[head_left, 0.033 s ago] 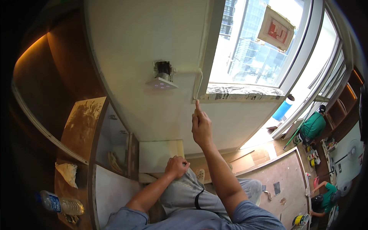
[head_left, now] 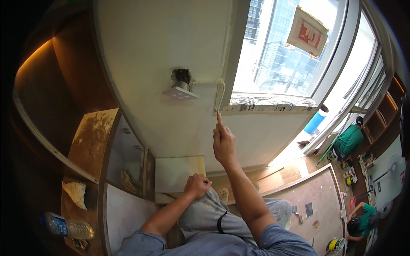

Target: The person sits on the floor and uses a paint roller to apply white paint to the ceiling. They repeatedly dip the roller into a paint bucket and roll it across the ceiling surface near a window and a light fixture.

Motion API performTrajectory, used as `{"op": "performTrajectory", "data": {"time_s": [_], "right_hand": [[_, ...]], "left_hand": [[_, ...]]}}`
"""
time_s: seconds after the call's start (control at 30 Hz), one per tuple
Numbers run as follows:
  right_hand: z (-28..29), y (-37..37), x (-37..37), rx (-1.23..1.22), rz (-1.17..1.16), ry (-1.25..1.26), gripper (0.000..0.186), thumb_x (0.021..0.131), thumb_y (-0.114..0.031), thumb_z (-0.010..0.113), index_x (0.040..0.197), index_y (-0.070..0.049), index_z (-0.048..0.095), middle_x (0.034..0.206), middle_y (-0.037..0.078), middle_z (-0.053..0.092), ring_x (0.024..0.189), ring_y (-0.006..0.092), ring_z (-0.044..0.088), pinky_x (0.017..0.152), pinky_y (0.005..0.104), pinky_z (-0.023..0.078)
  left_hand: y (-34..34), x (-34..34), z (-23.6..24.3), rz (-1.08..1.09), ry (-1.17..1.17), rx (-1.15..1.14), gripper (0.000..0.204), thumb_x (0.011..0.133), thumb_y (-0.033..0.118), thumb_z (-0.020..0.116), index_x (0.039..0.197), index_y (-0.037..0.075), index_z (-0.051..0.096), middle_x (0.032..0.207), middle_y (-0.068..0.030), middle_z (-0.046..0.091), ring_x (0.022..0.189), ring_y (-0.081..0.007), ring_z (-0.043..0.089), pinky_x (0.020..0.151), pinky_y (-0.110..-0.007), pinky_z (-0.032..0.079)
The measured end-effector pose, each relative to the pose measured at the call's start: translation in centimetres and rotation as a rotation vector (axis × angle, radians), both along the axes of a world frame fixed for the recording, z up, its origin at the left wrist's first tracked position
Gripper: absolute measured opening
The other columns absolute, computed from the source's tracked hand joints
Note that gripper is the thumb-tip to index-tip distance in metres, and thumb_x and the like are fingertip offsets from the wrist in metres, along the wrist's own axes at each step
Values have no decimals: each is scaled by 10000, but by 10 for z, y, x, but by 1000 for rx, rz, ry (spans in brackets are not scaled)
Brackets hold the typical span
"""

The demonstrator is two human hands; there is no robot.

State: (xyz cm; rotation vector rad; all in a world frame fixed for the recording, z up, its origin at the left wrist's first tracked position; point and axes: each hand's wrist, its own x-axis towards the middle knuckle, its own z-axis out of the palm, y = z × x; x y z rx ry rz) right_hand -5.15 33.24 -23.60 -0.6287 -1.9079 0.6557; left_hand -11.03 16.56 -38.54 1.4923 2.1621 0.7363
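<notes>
my right hand [head_left: 224, 143] is curled round the end of a slim white paint roller [head_left: 219, 81], index finger straight along it; the roller is up at the smooth cream wall [head_left: 162, 38], between a ragged dark hole [head_left: 182, 73] and the pale grey window frame [head_left: 235, 55]. a wrist tilt could knock the flat white square plate [head_left: 180, 94] or smear the frame. my left hand [head_left: 197, 186] is loosely bent on my knee; whether it holds anything, i can't tell.

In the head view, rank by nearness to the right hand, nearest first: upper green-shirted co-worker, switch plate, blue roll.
1. Switch plate: up and left of the right hand.
2. Blue roll: to the right.
3. Upper green-shirted co-worker: farther right, beyond the roll.
</notes>
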Motion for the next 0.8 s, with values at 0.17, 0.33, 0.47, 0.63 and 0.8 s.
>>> {"op": "performTrajectory", "data": {"time_s": [0.17, 0.33, 0.47, 0.63, 0.8], "right_hand": [[44, 6, -7, -50, 43, 27, 582, 1030, -45, 541, 1602, -80, 435, 923, 212, 636, 795, 336, 637, 777, 444, 526], [134, 29, -16, 62, 20, 23, 558, 1036, -66, 529, 1586, -37, 441, 958, 226, 642, 852, 341, 644, 821, 461, 514], [214, 48, -23, 112, 31, 96, 531, 1043, -95, 507, 1566, -14, 458, 1043, 253, 664, 928, 378, 666, 864, 476, 518], [315, 65, -34, 248, -1, 141, 510, 1030, -142, 523, 1521, -1, 511, 1052, 290, 709, 1012, 441, 704, 931, 507, 529], [396, 100, -46, 400, -59, 116, 532, 1086, -268, 506, 1591, -107, 464, 735, 114, 694, 570, 174, 692, 647, 367, 598]], "left_hand": [[5, -2, 1, -3, 7, 7, 306, 912, 372, 695, 903, 88, 808, 1021, -125, 749, 1068, -351, 651, 1006, -464, 485], [8, -3, -1, 18, 19, 62, 301, 889, 376, 723, 879, 87, 807, 1000, -115, 750, 1022, -354, 660, 956, -469, 514], [10, 3, 14, 1, 7, -21, 307, 917, 374, 694, 903, 90, 811, 1009, -129, 749, 1062, -352, 658, 995, -461, 495], [15, -2, 1, -11, 11, 41, 317, 906, 391, 700, 907, 96, 816, 1008, -139, 753, 1051, -361, 663, 992, -459, 502], [17, 1, -1, -36, -10, 30, 323, 904, 398, 698, 913, 98, 818, 1020, -135, 756, 1057, -360, 663, 999, -466, 498]]}}
